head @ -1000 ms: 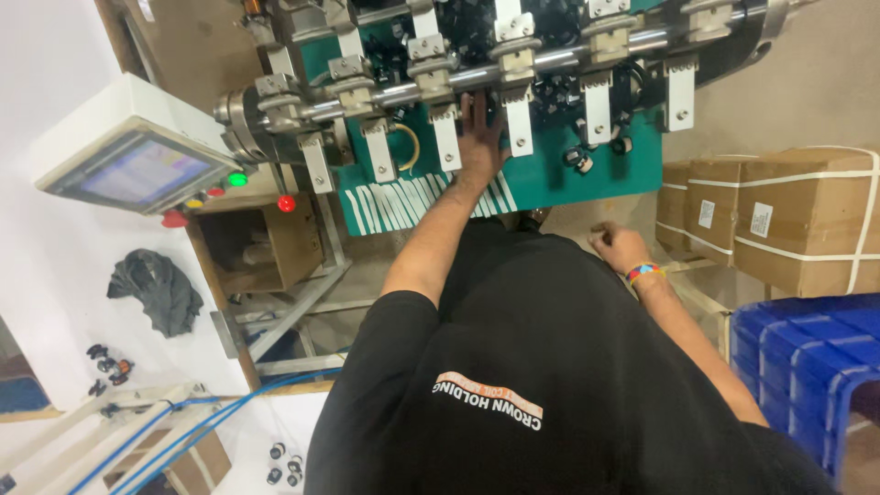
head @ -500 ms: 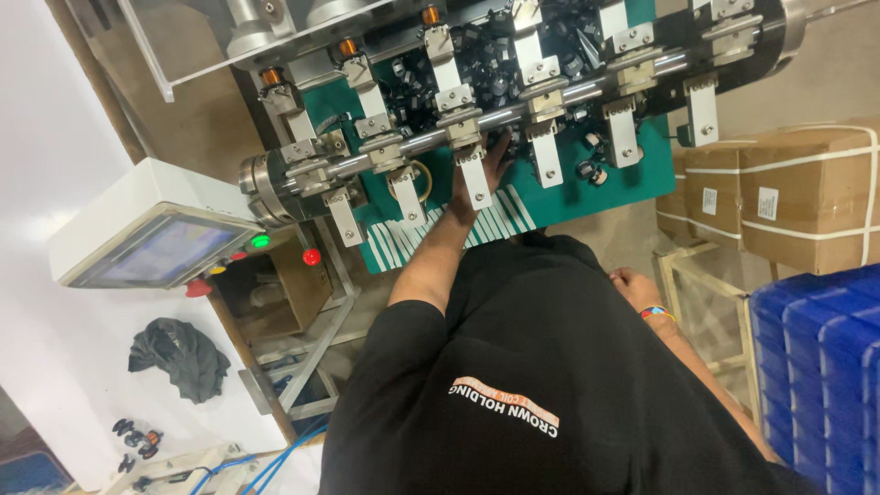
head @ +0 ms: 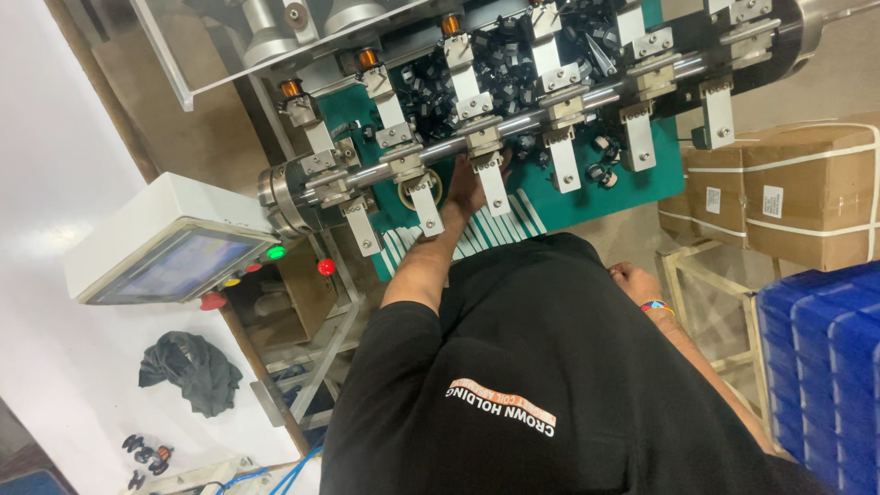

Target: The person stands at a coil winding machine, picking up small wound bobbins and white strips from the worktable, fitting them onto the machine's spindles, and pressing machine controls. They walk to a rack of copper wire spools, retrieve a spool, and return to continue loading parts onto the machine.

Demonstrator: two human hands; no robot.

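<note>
At the far left, a white control box (head: 170, 243) with a slanted screen stands beside the machine, and coloured buttons (head: 275, 253) in green, red and yellow sit just next to it. Below it, a dark cloth (head: 188, 367) lies on the white surface.

In the middle, a metal shaft (head: 513, 124) runs across the green work plate (head: 568, 197) and carries a row of white clamp arms (head: 417, 197). A heap of small black parts (head: 513, 64) lies on the plate behind the shaft. The left hand (head: 472, 179) reaches up under the shaft, between two clamp arms, and touches the green plate near the striped area. The clamp arm partly hides the fingers, so I cannot tell how far they are open or if they hold a part.

More to the right, the right hand (head: 632, 280) hangs low beside the black shirt, loosely curled and holding nothing visible, with a coloured band at the wrist. Behind it stand strapped cardboard boxes (head: 797, 192), and blue crates (head: 825, 367) are at the right edge.
</note>
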